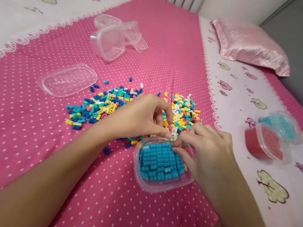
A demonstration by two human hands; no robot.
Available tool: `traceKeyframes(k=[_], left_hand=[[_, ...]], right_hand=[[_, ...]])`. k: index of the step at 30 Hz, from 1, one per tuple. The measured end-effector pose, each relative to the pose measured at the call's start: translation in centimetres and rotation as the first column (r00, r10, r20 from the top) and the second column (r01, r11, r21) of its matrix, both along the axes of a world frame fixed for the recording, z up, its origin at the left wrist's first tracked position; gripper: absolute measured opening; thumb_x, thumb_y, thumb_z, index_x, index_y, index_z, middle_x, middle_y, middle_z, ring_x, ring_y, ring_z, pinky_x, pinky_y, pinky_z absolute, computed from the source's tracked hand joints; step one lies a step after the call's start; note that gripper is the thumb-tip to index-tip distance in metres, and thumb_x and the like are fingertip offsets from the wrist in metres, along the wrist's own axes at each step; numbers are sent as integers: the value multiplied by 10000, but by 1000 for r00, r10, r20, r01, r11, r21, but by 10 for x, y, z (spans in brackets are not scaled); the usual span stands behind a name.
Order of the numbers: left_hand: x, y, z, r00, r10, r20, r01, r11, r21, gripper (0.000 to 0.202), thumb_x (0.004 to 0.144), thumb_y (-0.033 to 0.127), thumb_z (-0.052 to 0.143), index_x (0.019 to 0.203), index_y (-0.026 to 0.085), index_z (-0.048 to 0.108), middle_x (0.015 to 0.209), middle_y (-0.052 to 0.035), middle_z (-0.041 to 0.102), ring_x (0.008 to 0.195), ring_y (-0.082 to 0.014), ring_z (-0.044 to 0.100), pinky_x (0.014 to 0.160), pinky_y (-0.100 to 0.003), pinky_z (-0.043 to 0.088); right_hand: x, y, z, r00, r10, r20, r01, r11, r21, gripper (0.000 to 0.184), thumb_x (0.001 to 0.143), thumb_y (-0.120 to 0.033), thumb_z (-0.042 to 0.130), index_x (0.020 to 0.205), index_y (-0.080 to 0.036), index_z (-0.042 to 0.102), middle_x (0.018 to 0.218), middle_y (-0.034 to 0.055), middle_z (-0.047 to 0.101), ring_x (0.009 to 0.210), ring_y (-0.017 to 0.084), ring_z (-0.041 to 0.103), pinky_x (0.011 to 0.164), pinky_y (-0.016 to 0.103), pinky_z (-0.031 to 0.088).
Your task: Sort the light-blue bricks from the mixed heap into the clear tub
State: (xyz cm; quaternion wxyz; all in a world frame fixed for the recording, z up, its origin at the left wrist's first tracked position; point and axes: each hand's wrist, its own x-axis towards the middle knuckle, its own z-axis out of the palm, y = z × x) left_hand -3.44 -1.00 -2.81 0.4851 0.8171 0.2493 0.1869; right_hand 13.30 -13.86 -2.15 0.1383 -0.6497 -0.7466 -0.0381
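Observation:
A clear plastic container stands on the bed in front of me, with blue toy building bricks packed in neat rows inside it. My right hand is at the container's far right side, its thumb and forefinger pinched together over the blue rows. Whatever lies between those fingertips is too small to make out. Over the far rim, my left hand hovers with curved fingers and the thumb apart from them, nothing visible in it. Beyond both hands spreads a loose pile of mixed-colour building bricks, partly hidden by my left hand.
An oval clear lid lies left of the pile. Farther back are stacked empty clear containers. To the right stand a container of red bricks and a container of turquoise bricks. A pink pillow rests at the back right.

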Motion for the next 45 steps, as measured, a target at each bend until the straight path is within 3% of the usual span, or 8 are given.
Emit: traceKeyframes(k=[19,35,45], left_hand=[[0,1,-1,1000,-12,-16,11,999,-32,183,719,194,819,861,137,719,605,37,683,499,-53,613,446,-117,402],[1,0,0,1000,16,22,-15,1000,-23,195,706,218,830,833,144,703,621,23,700,516,-68,620,477,-144,413],[-2,3,1,999,47,2,-47,997,61,212,715,283,822,824,140,710,641,10,701,553,-79,620,508,-170,398]], right_hand=[[-4,3,-4,998,-54,-16,55,998,19,238,687,-128,862,737,-253,666,753,-58,628,747,198,598,813,385,215],[-6,5,-12,982,-174,-76,177,984,32,180,755,-126,712,640,-241,636,679,-23,597,714,190,546,803,429,228],[-4,2,-7,988,-112,-108,119,991,65,210,834,-161,683,653,-265,701,695,-37,662,697,169,580,805,431,223]])
